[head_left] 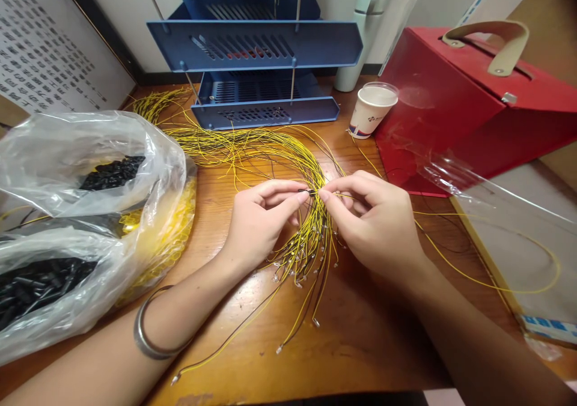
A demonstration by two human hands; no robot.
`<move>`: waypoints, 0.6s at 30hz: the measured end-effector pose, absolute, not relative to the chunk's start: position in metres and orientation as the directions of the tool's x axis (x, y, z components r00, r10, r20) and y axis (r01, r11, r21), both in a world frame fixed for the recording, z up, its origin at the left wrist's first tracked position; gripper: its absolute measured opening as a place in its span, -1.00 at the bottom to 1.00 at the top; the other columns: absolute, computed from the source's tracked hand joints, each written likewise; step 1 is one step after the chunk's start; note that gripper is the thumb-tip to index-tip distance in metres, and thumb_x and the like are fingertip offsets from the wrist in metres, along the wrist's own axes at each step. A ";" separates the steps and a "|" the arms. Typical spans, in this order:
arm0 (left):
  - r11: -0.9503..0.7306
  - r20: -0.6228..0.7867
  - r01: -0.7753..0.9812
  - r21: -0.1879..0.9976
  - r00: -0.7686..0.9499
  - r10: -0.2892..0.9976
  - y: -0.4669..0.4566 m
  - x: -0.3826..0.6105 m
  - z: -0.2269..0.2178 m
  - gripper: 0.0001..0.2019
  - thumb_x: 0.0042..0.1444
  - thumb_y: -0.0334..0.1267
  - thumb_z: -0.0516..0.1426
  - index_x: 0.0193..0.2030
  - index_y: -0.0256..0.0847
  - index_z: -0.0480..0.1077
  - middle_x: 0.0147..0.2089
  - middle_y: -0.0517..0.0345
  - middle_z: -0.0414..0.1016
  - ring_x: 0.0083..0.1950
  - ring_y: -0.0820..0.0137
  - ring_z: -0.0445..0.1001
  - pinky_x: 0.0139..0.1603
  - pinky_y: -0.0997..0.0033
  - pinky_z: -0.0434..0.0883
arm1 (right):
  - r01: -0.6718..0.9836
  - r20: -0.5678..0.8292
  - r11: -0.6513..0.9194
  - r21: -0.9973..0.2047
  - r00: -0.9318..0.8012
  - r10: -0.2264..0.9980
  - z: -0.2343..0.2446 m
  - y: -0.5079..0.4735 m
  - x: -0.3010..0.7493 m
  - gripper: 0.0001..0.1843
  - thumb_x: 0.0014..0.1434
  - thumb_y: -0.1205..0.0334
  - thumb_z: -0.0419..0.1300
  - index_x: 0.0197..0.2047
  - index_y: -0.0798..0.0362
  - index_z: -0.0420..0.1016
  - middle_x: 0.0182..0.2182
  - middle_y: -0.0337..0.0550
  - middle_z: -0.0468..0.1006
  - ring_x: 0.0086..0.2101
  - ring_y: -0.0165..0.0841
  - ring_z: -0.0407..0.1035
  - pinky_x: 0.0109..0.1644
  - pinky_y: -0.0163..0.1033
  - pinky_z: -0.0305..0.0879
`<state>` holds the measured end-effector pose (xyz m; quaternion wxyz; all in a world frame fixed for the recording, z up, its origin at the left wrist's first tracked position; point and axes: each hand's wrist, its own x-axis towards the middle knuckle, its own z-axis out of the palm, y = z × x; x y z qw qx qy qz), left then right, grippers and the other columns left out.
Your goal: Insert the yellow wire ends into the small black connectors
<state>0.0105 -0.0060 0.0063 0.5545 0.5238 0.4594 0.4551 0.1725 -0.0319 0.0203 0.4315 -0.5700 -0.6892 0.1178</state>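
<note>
Between thumb and index finger, my left hand pinches a small black piece, perhaps a sleeve or connector housing. Facing it, my right hand is closed in a pinch on a thin yellow wire, right beside the black piece. The fingertips of both hands almost meet. Below and behind them runs a large bundle of yellow and black wires, curving from the back left towards me. Many wire ends carry small shiny metal terminals, fanned out on the wooden table.
Plastic bags with black parts and yellow pieces lie at left. A blue two-tier tray rack stands behind. Further right are a paper cup, a pale bottle, a red box and clear plastic film.
</note>
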 end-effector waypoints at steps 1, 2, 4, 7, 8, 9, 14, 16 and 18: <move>0.039 -0.035 -0.022 0.999 0.162 0.986 -0.006 0.011 0.007 -0.82 0.00 -0.24 0.33 -0.26 -0.25 0.57 -0.51 0.19 0.56 -0.57 0.55 0.41 -0.54 0.59 0.36 | 0.684 0.462 0.324 -0.653 0.021 0.886 0.020 -0.032 0.172 -0.93 0.10 0.35 0.24 -0.40 0.05 0.54 -0.58 -0.31 0.29 -0.59 -0.50 0.11 -0.50 -0.30 0.07; 0.042 -0.038 -0.021 0.999 0.158 0.987 -0.006 0.011 0.007 -0.83 -0.01 -0.25 0.33 -0.26 -0.25 0.57 -0.52 0.20 0.55 -0.57 0.55 0.40 -0.54 0.60 0.35 | 0.685 0.464 0.325 -0.652 0.021 0.886 0.020 -0.032 0.172 -0.93 0.10 0.35 0.24 -0.40 0.05 0.54 -0.58 -0.31 0.29 -0.59 -0.50 0.12 -0.49 -0.30 0.07; 0.045 -0.041 -0.023 0.999 0.146 0.988 -0.007 0.011 0.008 -0.84 -0.02 -0.26 0.34 -0.28 -0.24 0.59 -0.53 0.21 0.54 -0.56 0.56 0.40 -0.52 0.60 0.36 | 0.685 0.462 0.325 -0.652 0.019 0.887 0.021 -0.032 0.172 -0.93 0.11 0.34 0.24 -0.40 0.05 0.54 -0.58 -0.31 0.29 -0.59 -0.50 0.12 -0.48 -0.30 0.08; 0.053 -0.049 -0.027 0.998 0.135 0.990 -0.007 0.012 0.008 -0.85 -0.04 -0.27 0.35 -0.30 -0.24 0.59 -0.50 0.20 0.56 -0.55 0.55 0.41 -0.51 0.59 0.37 | 0.683 0.460 0.320 -0.656 0.027 0.887 0.021 -0.032 0.172 -0.94 0.11 0.34 0.24 -0.39 0.04 0.54 -0.58 -0.32 0.29 -0.59 -0.49 0.12 -0.48 -0.29 0.08; 0.055 -0.051 -0.027 0.998 0.136 0.989 -0.007 0.012 0.008 -0.85 -0.04 -0.27 0.35 -0.30 -0.24 0.59 -0.50 0.20 0.56 -0.55 0.55 0.40 -0.51 0.58 0.37 | 0.682 0.462 0.320 -0.657 0.029 0.886 0.021 -0.032 0.172 -0.94 0.11 0.34 0.24 -0.39 0.04 0.54 -0.58 -0.32 0.28 -0.59 -0.50 0.11 -0.48 -0.29 0.09; 0.056 -0.051 -0.028 0.998 0.140 0.989 -0.007 0.012 0.008 -0.85 -0.04 -0.27 0.35 -0.30 -0.25 0.59 -0.50 0.20 0.56 -0.56 0.55 0.40 -0.51 0.58 0.37 | 0.682 0.464 0.321 -0.657 0.030 0.885 0.021 -0.032 0.172 -0.94 0.11 0.34 0.24 -0.39 0.04 0.54 -0.59 -0.33 0.28 -0.59 -0.50 0.11 -0.48 -0.29 0.09; 0.058 -0.049 -0.049 0.997 0.169 0.984 -0.006 0.012 0.007 -0.84 -0.01 -0.26 0.34 -0.29 -0.27 0.56 -0.56 0.23 0.52 -0.58 0.56 0.39 -0.54 0.61 0.35 | 0.682 0.466 0.325 -0.656 0.026 0.885 0.020 -0.032 0.173 -0.93 0.11 0.35 0.24 -0.39 0.05 0.54 -0.58 -0.33 0.28 -0.59 -0.51 0.11 -0.47 -0.30 0.08; 0.064 -0.052 -0.060 0.996 0.178 0.983 -0.006 0.011 0.007 -0.83 -0.01 -0.26 0.34 -0.28 -0.27 0.55 -0.56 0.23 0.52 -0.57 0.56 0.41 -0.54 0.63 0.34 | 0.683 0.468 0.326 -0.654 0.025 0.884 0.020 -0.032 0.173 -0.93 0.11 0.36 0.25 -0.39 0.05 0.54 -0.59 -0.33 0.28 -0.59 -0.51 0.10 -0.47 -0.30 0.09; 0.068 -0.054 -0.071 0.995 0.185 0.981 -0.006 0.011 0.007 -0.83 0.00 -0.26 0.33 -0.27 -0.27 0.54 -0.54 0.24 0.53 -0.56 0.57 0.42 -0.54 0.64 0.34 | 0.682 0.473 0.333 -0.652 0.022 0.881 0.020 -0.032 0.173 -0.93 0.10 0.37 0.25 -0.40 0.06 0.55 -0.59 -0.34 0.27 -0.59 -0.51 0.10 -0.46 -0.30 0.09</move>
